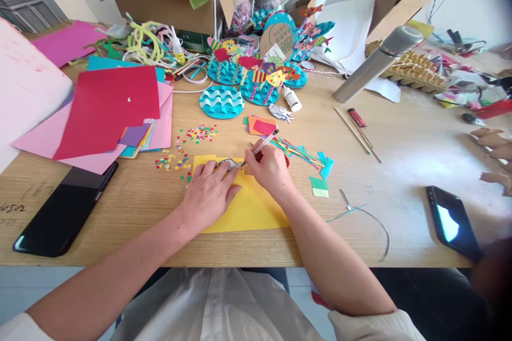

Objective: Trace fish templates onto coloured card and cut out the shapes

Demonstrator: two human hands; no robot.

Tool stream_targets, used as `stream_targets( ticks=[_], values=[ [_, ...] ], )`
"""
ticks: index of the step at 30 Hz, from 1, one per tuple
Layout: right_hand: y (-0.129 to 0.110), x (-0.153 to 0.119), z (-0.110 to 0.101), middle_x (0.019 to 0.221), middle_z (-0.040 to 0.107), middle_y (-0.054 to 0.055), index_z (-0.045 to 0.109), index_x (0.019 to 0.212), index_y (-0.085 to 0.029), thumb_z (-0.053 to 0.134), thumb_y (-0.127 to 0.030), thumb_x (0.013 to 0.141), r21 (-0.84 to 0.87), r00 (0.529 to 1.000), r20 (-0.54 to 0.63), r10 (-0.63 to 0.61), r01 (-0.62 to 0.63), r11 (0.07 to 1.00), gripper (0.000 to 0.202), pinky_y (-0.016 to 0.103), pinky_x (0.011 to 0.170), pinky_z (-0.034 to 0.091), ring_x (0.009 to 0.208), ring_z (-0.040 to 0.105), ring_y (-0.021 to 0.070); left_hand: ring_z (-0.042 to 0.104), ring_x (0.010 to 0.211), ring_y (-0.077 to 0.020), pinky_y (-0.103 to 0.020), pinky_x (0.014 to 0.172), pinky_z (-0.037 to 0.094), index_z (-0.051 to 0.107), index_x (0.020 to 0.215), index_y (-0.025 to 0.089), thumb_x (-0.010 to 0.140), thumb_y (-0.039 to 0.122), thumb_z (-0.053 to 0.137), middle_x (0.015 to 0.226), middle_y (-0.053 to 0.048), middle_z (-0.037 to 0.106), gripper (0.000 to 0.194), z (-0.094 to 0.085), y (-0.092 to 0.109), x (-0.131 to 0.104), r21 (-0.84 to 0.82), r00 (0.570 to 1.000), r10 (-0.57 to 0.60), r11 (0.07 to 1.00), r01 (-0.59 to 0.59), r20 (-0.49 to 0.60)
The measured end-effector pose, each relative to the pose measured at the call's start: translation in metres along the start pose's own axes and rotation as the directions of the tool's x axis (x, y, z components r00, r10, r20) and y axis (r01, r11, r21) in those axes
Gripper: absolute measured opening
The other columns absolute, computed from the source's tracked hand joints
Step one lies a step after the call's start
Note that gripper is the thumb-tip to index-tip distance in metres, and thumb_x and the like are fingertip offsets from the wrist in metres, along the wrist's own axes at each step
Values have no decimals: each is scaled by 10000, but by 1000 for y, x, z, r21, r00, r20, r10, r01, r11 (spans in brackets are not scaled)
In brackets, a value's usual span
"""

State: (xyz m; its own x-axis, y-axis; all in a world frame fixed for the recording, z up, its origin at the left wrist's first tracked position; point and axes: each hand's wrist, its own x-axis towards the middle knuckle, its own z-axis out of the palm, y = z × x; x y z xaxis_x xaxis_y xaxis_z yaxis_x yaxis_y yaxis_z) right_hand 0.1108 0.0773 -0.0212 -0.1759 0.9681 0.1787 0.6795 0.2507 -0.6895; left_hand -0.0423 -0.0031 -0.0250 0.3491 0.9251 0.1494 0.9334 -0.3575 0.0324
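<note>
My left hand [212, 192] lies with fingers stretched over a sheet of yellow paper [248, 213], pressing a small grey fish cutout [229, 162] near its top edge. My right hand [270, 168] is closed around a pen [266, 141], its tip at the fish's tail. Part of the fish is hidden under my left fingertips. Behind my right hand lie small orange and red paper pieces [264, 127] and a bundle of thin coloured paper strips [300, 153]. Paper confetti dots [172, 161] are scattered left of the yellow sheet.
Coloured paper sheets [112, 101] and a dark phone [66, 210] are at left. Blue wave-patterned discs [221, 101], fish decorations and a white glue bottle [292, 99] stand at the back. A steel flask [376, 64], wooden sticks [352, 129] and another phone [452, 221] are at right.
</note>
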Motion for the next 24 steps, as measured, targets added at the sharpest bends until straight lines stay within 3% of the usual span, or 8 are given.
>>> stream_targets(
  ticks=[9,15,20,24],
  values=[
    [0,0,-2,549,552,-13,463,625,-217,518,-223,793,-37,1000,-10,-5,5,999,176,238,519,343,491,499,127,479,1012,-293,-452,846,410,587,1274,198,967,379,448,1296,-61,605,383,1,0,0,0,1000,0,1000,0,1],
    [-4,0,-8,531,519,-39,506,693,-210,554,-316,837,239,994,-100,-35,58,969,185,225,490,368,473,487,107,489,1020,-296,-452,832,421,601,1236,183,968,372,442,1297,-87,602,364,-4,2,0,6,1000,-7,1000,7,12],
    [-5,-1,-5,587,556,-33,551,775,-199,590,-380,830,464,999,45,-5,-16,886,194,219,466,421,490,537,110,522,1008,-293,-430,806,445,545,1286,123,959,398,463,1311,-118,595,435,-7,5,0,-4,1000,-7,1000,7,19],
    [-9,1,0,602,605,-16,548,782,-200,553,-415,864,481,990,144,-1,-69,874,230,220,471,435,501,576,118,566,1002,-301,-425,794,474,535,1261,72,956,401,470,1283,-166,607,453,-7,6,-2,-5,1000,-1,1000,1,9]
  ],
)
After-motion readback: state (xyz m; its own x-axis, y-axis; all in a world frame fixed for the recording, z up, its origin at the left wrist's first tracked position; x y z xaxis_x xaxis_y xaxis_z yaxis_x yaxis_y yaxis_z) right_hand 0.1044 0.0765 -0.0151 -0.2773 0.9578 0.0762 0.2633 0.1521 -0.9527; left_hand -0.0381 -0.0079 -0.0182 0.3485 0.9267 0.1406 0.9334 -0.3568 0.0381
